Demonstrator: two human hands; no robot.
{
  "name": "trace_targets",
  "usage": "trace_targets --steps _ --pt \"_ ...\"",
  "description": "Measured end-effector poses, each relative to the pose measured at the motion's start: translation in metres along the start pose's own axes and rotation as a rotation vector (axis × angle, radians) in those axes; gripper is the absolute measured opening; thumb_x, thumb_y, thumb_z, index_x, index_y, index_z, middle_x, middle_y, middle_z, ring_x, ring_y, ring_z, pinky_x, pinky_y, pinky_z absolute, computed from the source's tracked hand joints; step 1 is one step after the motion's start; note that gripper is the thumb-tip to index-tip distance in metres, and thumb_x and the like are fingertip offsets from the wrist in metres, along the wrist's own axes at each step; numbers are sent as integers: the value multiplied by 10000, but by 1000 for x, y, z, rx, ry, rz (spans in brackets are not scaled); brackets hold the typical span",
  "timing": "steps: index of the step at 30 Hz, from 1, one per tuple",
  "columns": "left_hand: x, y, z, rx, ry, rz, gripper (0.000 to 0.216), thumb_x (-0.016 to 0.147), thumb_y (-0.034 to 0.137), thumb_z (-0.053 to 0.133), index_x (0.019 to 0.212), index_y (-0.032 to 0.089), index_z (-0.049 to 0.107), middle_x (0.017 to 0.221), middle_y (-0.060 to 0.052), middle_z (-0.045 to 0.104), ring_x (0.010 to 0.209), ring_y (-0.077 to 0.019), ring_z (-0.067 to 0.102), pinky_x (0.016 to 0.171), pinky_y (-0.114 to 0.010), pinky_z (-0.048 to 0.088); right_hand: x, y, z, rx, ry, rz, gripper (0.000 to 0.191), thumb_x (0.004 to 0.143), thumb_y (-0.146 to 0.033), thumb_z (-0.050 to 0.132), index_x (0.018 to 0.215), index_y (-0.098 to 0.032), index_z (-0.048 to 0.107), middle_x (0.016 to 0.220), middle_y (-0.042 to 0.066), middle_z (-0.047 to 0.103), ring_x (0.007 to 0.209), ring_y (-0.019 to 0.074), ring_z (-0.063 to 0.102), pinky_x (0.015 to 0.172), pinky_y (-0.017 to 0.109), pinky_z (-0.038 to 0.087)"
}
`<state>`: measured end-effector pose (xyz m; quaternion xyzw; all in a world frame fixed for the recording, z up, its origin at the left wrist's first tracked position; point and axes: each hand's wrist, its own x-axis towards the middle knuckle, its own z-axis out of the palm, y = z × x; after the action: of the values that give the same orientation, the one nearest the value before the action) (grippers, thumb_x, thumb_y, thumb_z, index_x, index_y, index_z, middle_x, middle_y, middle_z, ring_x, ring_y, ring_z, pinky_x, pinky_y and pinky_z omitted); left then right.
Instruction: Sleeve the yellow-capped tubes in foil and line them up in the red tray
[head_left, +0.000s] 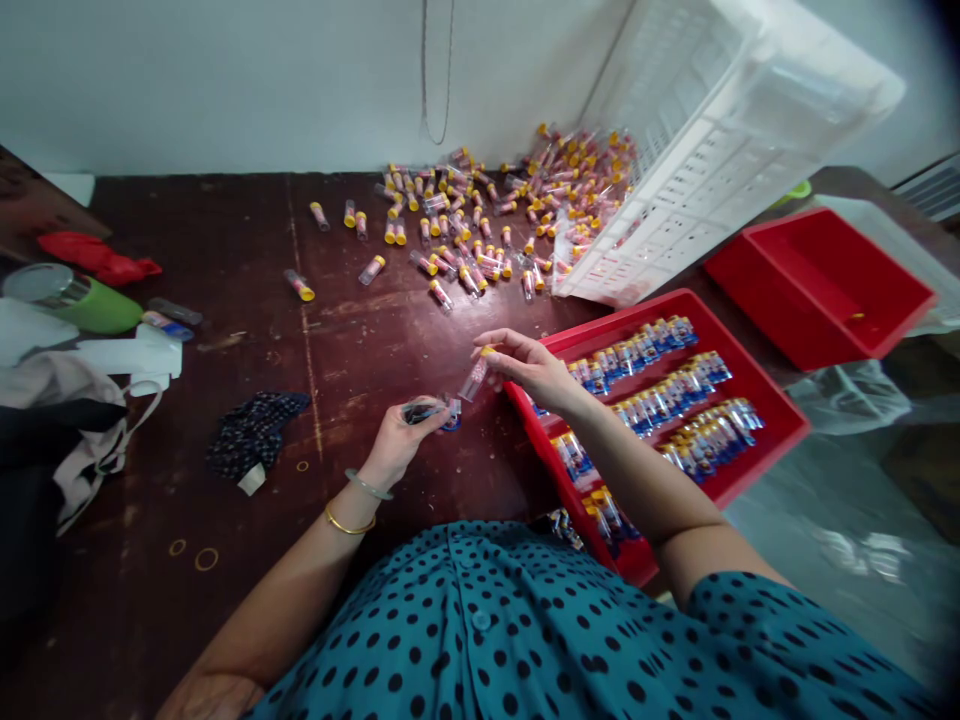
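My right hand pinches a small clear tube of pink bits by its yellow-capped end, tilted with the other end down to the left. Just left of it, my left hand is closed on a small clear and blue printed plastic sleeve. The tube's lower end is close to the sleeve; whether they touch I cannot tell. Beside my right forearm lies a red tray with rows of tubes in blue printed sleeves.
Many yellow-capped tubes lie loose at the back, by a tilted white crate. A red bin stands at right. To the left are a dark cloth, a green bottle and a bag. Rubber bands lie on the table.
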<state>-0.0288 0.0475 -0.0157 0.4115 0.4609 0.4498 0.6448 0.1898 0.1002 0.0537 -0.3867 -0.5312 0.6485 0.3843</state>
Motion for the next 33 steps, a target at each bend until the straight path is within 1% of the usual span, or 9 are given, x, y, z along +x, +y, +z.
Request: trace_targets --steps 2,5,9,15,20,22,25,30,33 --pt "-2 3 1 12 10 1 203 683 330 820 755 154 749 760 -26 715 732 -164 620 786 -300 494 3 -2 4 -9 21 -12 286 849 -371 694 1080 -212 640 976 10 677 735 80 589 682 201 492" --pt "-5 7 1 42 -4 15 205 685 338 817 730 152 744 728 -26 710 716 -168 619 780 -299 488 5 -4 8 3 50 -21 281 842 -376 700 1064 -215 638 995 10 685 775 84 602 705 201 491" --pt "-9 13 1 113 -69 59 171 722 324 790 735 158 750 746 -41 711 744 -190 641 766 -299 486 6 0 12 -10 0 -21 284 855 -385 681 1080 -217 636 993 13 682 774 92 607 699 213 495" --pt "-11 21 1 178 -56 101 153 756 312 765 725 165 738 748 -29 699 744 -183 635 751 -285 475 1 -1 9 -177 -48 -83 231 856 -362 684 1012 -192 668 959 16 673 875 117 612 830 255 491" --pt "-12 23 5 209 -85 108 134 777 304 749 752 172 749 764 -33 698 752 -197 661 760 -300 491 -3 -11 7 -63 45 -71 262 873 -378 663 1074 -212 638 1021 28 678 796 103 607 720 233 503" --pt "-13 23 6 219 -99 122 131 786 300 741 758 173 754 783 -39 700 767 -201 667 765 -299 496 -4 -12 8 -20 21 -52 259 882 -375 652 1087 -219 630 1016 25 678 764 96 604 685 225 501" --pt "-14 23 6 219 -83 136 126 777 297 749 756 173 753 792 -36 701 754 -191 667 748 -285 500 -5 -10 9 -51 -9 -34 238 879 -355 659 1061 -204 637 950 15 674 744 92 599 698 228 502" --pt "-14 16 9 179 -87 49 186 753 325 768 841 161 765 818 -53 753 759 -199 671 767 -306 515 -13 -5 12 -213 -7 -125 256 889 -341 648 1088 -183 618 985 33 660 865 117 606 816 250 485" --pt "-14 8 15 134 -69 3 206 734 331 783 843 157 767 833 -57 771 763 -197 670 788 -320 519 -20 -3 11 -298 27 -170 275 897 -353 637 1106 -191 562 983 32 644 877 125 601 826 258 476"
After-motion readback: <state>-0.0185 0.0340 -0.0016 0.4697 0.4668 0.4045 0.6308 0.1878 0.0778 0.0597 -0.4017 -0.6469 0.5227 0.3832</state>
